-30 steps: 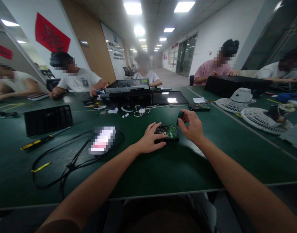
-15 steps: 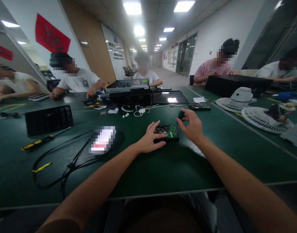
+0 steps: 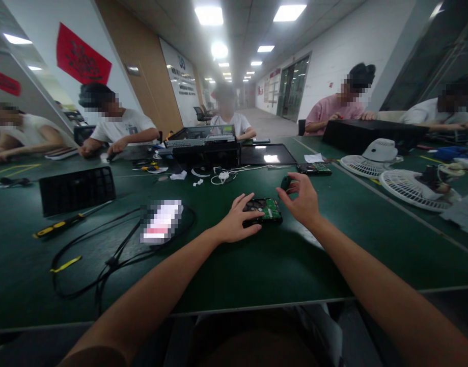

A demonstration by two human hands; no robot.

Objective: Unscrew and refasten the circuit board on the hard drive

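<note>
A hard drive (image 3: 272,208) lies on the green table with its green circuit board facing up. My left hand (image 3: 237,220) spans its left end, thumb along the near edge and fingers over the top and far edge. Just right of the drive, my right hand (image 3: 303,198) is raised above the table. Between its thumb and fingers it pinches a small dark green, rounded object (image 3: 285,182), perhaps a tool handle; its lower part cannot be made out.
A blurred-out bright device (image 3: 162,221), black cables (image 3: 111,261) and a yellow-black screwdriver (image 3: 60,225) lie left. An opened computer case (image 3: 203,145) stands ahead, another drive (image 3: 313,168) beyond my right hand. White fan grilles (image 3: 413,188) lie right. Several people work around the table.
My hands have barely moved, still at the hard drive and on the dark object. The left co-worker's hand across the table has shifted left and holds a dark item.
</note>
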